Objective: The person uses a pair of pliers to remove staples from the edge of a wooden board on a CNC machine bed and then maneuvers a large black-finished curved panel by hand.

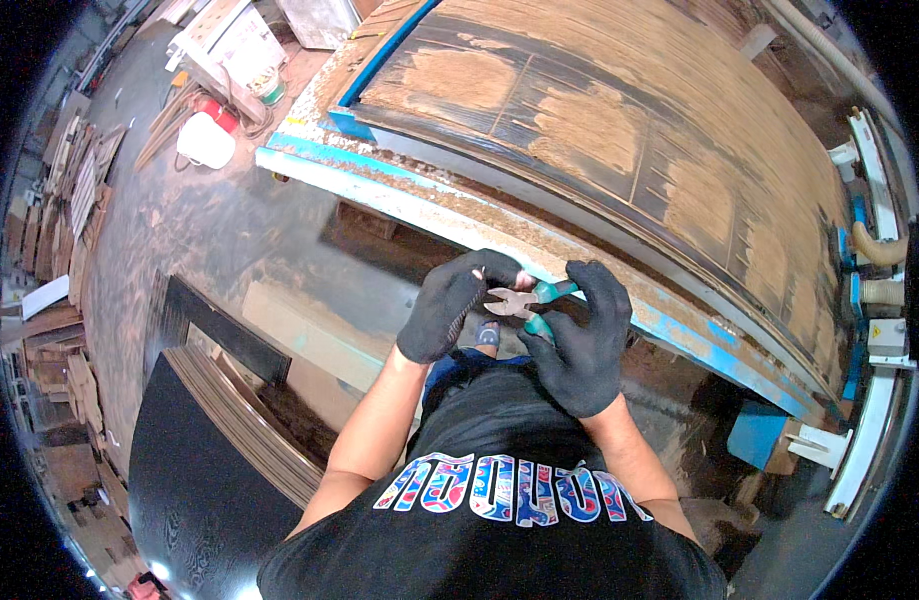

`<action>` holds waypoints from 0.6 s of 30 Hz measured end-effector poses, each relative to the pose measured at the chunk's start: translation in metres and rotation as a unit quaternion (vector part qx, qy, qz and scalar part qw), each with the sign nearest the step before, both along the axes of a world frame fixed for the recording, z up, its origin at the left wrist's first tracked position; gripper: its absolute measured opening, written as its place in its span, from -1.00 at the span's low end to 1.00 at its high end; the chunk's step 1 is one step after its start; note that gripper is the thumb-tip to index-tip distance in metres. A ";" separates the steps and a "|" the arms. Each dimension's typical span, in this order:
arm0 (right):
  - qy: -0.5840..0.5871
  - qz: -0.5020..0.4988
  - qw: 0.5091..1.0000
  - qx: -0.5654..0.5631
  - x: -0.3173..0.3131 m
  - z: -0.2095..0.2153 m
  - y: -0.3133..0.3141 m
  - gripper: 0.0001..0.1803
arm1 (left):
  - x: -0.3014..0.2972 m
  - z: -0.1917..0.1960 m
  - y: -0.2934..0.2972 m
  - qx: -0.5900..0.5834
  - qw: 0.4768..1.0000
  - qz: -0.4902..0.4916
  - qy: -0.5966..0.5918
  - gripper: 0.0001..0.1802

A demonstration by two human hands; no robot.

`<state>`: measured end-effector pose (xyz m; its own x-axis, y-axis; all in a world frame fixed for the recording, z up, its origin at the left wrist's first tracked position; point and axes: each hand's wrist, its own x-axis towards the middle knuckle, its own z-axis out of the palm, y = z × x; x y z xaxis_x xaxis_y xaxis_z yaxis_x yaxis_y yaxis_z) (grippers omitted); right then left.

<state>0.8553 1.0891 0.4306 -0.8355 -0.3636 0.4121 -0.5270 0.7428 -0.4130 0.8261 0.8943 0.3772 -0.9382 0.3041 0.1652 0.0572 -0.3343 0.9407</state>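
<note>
In front of my body, my right hand [585, 345], in a black glove, holds a pair of diagonal cutting pliers [512, 302] with green handles. The handles are spread and the metal jaws point left. Close beside the jaws is my left hand [445, 308], also in a black glove with bare fingertips showing. Its fingers are curled in; whatever they may pinch is too small to make out. Both hands hover near the front edge of a large machine bed [410, 205] with worn white and blue paint.
Across the bed lies a dark, grooved panel covered in patches of sawdust [590, 125]. At my left stands a stack of black-faced boards [205, 470]. A white bucket [206, 140] sits on the dusty floor at the far left, and wood scraps [75, 215] line the left side.
</note>
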 end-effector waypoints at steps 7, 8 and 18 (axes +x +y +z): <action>0.029 0.000 1.000 -0.004 0.003 0.002 0.008 -0.73 | 0.013 0.008 0.002 -0.013 0.998 0.056 0.030 -0.71; 0.029 0.001 1.000 -0.004 0.003 0.001 0.009 -0.73 | 0.013 0.010 0.002 -0.013 0.998 0.057 0.030 -0.71; 0.045 -0.011 0.999 -0.012 0.006 -0.006 0.023 -0.68 | 0.016 0.030 0.009 -0.061 0.996 0.029 0.057 -0.65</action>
<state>0.8615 1.1118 0.4242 -0.8024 -0.3350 0.4939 -0.5468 0.7443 -0.3835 0.8424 0.9037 0.4069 -0.9320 0.2744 0.2369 0.1821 -0.2105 0.9605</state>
